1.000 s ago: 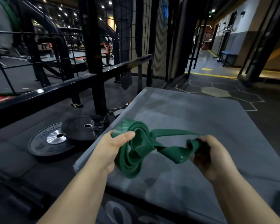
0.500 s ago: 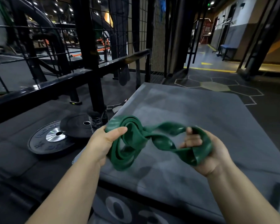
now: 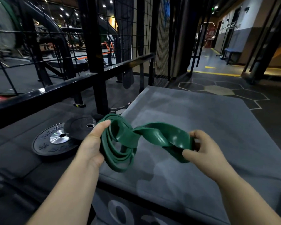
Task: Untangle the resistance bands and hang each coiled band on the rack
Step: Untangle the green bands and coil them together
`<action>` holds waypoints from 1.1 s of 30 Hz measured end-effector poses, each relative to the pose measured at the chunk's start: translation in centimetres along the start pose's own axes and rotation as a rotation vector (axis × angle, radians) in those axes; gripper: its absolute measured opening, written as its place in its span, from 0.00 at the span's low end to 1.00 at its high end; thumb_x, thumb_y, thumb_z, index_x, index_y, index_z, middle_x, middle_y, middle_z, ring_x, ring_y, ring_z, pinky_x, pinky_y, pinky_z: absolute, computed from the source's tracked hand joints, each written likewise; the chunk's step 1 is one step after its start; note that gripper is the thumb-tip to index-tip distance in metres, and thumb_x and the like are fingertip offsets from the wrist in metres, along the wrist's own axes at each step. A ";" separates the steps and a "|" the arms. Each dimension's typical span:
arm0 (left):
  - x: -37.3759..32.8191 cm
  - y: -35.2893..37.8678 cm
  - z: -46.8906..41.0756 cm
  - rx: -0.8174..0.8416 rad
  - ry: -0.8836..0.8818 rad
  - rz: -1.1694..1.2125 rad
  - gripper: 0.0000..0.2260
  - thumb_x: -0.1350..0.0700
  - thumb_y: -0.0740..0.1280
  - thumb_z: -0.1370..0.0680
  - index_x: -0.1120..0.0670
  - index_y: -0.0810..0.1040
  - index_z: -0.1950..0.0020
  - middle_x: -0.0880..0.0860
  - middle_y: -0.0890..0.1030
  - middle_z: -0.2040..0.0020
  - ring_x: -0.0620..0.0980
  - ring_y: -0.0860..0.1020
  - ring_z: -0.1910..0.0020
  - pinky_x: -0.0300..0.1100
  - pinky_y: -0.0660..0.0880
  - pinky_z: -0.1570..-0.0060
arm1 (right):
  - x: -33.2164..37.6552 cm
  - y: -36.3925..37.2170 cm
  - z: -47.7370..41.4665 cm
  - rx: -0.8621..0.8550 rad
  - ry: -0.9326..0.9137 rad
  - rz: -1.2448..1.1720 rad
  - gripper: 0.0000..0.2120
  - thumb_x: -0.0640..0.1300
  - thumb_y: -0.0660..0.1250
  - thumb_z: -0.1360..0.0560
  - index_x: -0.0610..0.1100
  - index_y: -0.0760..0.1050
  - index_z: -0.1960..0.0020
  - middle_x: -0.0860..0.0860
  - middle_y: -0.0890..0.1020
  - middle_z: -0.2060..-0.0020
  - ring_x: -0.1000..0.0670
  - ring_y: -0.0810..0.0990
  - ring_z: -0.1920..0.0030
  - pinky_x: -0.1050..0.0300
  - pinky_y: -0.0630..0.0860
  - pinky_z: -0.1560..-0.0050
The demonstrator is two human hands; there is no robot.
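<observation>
Both left hand [image 3: 91,143] and right hand [image 3: 206,153] grip a twisted green rubber band [image 3: 152,133] over a grey pad [image 3: 201,114] beside black weight plates [image 3: 53,140].

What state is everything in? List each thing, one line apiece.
green band, partly coiled, twisted mid-length, held above the pad, not hung.
left grip, holds the coiled loops, thumb over them.
right grip, pinches the twisted loose end.
grey pad, lies flat beneath the band.
weight plates, lie flat on the floor, left of the pad.
</observation>
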State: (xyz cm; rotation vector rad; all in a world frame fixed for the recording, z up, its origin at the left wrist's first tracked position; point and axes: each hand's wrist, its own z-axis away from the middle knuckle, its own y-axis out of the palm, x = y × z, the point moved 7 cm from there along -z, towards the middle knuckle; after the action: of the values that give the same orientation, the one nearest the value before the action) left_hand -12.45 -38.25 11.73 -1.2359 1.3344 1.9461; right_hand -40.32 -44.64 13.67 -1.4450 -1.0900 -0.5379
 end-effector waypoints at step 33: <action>0.9 2.0 1.1 0.241 -0.093 -0.207 0.10 0.66 0.72 0.35 0.62 0.80 0.55 0.58 0.82 0.67 0.51 0.80 0.75 0.34 0.74 0.77 | 0.2 -3.3 -0.8 -0.067 -0.097 -0.751 0.09 0.32 0.67 0.29 0.43 0.72 0.57 0.55 0.77 0.73 0.56 0.76 0.74 0.63 0.74 0.73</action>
State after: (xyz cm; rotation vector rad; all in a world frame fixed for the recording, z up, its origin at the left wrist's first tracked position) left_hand -14.87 -38.20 12.00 -1.1056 1.2943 1.6274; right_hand -42.83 -45.77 15.66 -1.0904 -1.7100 -1.0414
